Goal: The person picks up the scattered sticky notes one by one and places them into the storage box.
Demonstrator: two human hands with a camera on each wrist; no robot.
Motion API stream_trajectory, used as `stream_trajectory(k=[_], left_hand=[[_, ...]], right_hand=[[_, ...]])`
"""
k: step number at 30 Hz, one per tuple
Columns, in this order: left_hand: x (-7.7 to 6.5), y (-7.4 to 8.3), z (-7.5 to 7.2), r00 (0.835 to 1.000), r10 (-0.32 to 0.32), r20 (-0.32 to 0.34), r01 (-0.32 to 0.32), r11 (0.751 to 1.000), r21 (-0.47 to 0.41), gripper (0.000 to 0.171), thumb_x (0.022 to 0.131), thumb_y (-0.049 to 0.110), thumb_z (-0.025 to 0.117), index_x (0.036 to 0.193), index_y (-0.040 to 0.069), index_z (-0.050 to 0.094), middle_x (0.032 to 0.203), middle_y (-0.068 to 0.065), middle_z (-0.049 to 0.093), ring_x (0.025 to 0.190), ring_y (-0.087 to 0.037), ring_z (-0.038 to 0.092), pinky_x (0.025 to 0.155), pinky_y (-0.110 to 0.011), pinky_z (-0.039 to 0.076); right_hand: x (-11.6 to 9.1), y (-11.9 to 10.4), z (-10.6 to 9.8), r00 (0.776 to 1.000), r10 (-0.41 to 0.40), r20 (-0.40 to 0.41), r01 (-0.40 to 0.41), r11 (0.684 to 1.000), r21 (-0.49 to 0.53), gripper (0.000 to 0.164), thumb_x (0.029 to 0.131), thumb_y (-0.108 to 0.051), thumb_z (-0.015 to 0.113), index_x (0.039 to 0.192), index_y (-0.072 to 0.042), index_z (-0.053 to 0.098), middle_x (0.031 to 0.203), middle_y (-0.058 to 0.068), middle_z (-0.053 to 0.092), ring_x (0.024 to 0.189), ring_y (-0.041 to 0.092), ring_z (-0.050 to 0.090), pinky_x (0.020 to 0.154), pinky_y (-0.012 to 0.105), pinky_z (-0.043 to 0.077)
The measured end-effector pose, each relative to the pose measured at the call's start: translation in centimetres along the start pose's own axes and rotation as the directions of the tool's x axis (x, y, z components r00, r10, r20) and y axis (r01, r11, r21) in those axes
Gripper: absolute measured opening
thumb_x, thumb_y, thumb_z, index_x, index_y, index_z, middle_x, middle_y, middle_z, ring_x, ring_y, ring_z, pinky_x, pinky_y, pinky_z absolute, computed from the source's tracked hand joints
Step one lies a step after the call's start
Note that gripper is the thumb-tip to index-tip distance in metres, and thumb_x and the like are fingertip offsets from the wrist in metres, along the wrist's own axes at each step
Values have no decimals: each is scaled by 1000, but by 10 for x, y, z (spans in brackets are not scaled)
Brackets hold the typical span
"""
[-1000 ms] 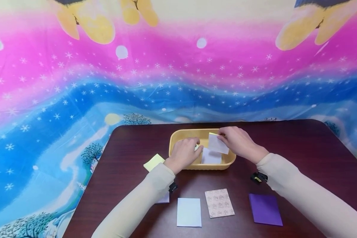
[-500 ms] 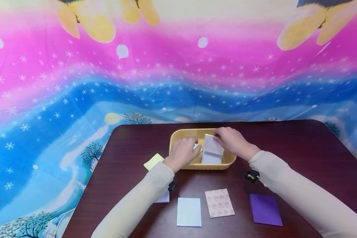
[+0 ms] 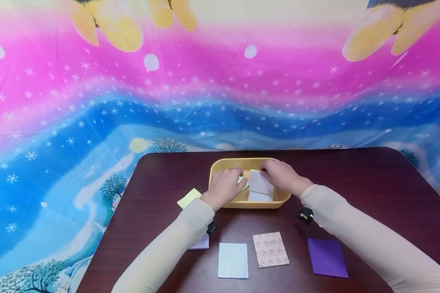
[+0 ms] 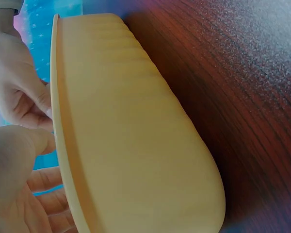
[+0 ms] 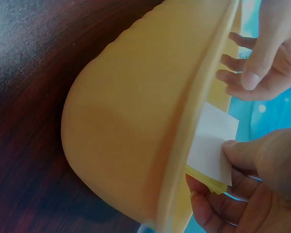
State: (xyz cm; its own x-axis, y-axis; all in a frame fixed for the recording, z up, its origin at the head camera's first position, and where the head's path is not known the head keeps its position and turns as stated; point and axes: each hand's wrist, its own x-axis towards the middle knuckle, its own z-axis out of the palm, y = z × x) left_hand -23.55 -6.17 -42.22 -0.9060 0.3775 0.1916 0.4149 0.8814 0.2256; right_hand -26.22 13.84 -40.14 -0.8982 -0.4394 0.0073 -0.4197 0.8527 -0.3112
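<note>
My right hand (image 3: 283, 176) pinches a sticky note pad (image 3: 259, 184), white on the facing side with a yellow layer behind, over the right part of a yellow plastic basket (image 3: 254, 206). In the right wrist view the thumb lies on the pad's white face (image 5: 212, 143), fingers behind. Just below that pad, a white pad (image 3: 260, 197) lies in the basket. My left hand (image 3: 225, 187) hangs over the basket's left part, its loosely bent fingers holding nothing visible. Beside its fingertips a pale green piece (image 3: 246, 186) shows, mostly hidden by the hand.
On the dark wooden table (image 3: 161, 175) lie a pale yellow pad (image 3: 190, 198), a lilac pad (image 3: 201, 243) partly under the left sleeve, a white pad (image 3: 233, 260), a patterned pink pad (image 3: 271, 249) and a purple pad (image 3: 328, 258). A printed cloth (image 3: 220, 81) hangs behind.
My right hand has moved left and slightly down with the pad, which now covers more of the white pad in the basket. The left hand has hardly moved.
</note>
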Motion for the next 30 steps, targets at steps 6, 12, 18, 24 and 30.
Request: stream_trajectory(k=[6,12,18,24,30], left_hand=[[1,0,1,1000,-6,13,6,1000,2,26,100,36,60,108,15,72,95,-1,76,83,-18,71,62,-35,53],[1,0,3,1000,-12,29,12,1000,5,27,100,37,60,109,14,73,97,-1,77,85,-21,72,60,-35,52],[1,0,3,999,-18,32,18,1000,-2,27,100,37,60,109,15,73,99,-1,77,86,-22,72,62,-36,53],[1,1,3,999,-24,37,24,1000,-11,27,100,37,60,109,15,72,99,-1,77,86,-21,72,63,-36,54],[2,2,2,999,-25,44,25,1000,0,29,101,39,58,111,15,72,102,-1,77,88,-21,72,64,-37,54]], right_hand=[[3,5,4,1000,13,14,-13,1000,2,11,97,-10,65,100,-4,74,91,10,74,76,21,63,72,40,53],[5,8,7,996,65,55,-66,998,15,35,96,-20,69,125,0,66,120,18,72,104,31,68,91,50,54],[5,8,9,995,76,70,-78,997,23,47,95,-26,70,133,0,61,126,19,69,113,34,65,98,52,51],[5,8,8,994,72,78,-73,997,11,49,96,-30,68,133,2,60,126,19,69,114,34,65,100,53,50],[5,7,7,996,64,62,-65,998,6,49,97,-31,65,133,2,60,127,20,69,116,35,65,97,53,51]])
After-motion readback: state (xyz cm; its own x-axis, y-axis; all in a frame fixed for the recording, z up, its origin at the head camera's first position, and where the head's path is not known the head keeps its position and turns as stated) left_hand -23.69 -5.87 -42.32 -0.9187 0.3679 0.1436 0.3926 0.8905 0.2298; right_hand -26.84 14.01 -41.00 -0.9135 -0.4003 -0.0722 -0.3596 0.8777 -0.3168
